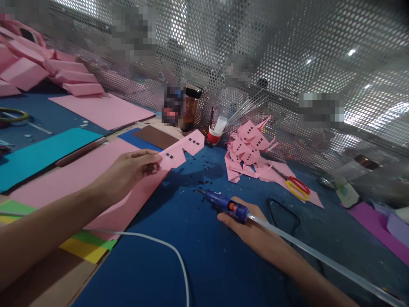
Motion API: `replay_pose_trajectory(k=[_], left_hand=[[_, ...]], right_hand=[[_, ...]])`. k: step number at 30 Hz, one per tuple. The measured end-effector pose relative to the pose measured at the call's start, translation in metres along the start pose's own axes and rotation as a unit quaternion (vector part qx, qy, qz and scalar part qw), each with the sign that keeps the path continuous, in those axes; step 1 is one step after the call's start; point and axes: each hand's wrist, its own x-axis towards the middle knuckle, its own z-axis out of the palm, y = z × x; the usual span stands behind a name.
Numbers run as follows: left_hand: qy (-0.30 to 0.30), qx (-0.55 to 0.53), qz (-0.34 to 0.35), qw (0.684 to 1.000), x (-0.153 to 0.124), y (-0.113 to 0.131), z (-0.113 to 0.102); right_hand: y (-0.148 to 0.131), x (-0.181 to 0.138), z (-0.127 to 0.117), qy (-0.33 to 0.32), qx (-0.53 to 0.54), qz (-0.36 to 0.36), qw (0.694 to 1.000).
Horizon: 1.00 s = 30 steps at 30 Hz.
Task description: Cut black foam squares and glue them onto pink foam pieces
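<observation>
My left hand [139, 168] pinches the near end of a pink paper cutout [182, 150] that has small black squares stuck on it in two groups. It is held up above the blue table [166, 247]. My right hand [246, 226] is wrapped round a blue hot glue gun [223, 202], with a long clear glue stick [306, 247] running out of its back. The gun's nozzle points left toward small black squares [204, 182] scattered on the table. Most of my right hand's fingers are hidden behind the gun.
Behind my right hand lie a heap of pink cutouts [247, 147] and red-and-yellow scissors [297, 187]. A red-and-white cup [214, 135] and a brown jar [191, 108] stand at the back by the perforated metal panel [204, 47]. Pink sheets [79, 170] and a white cable [166, 243] lie left.
</observation>
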Motion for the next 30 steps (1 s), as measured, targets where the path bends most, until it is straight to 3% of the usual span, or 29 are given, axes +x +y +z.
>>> replay_pose_trajectory(k=[6,10,15,22,30], left_hand=[[-0.01,0.086,0.018,0.996,-0.01,0.0,0.011],[-0.039,0.127,0.036,0.99,-0.016,-0.004,0.019],[-0.066,0.168,0.054,0.982,-0.021,-0.005,0.026],[-0.088,0.183,0.058,0.977,-0.026,-0.004,0.029],[-0.101,0.191,0.049,0.975,-0.029,0.001,0.035]], right_hand=[[-0.019,-0.012,0.004,0.031,0.039,-0.055,0.997],[-0.025,-0.012,0.007,0.065,-0.02,-0.094,0.993],[-0.009,-0.004,0.016,0.093,-0.117,-0.189,0.97],[0.001,-0.001,0.022,0.137,-0.169,-0.203,0.955],[0.001,0.001,0.022,0.128,-0.188,-0.182,0.957]])
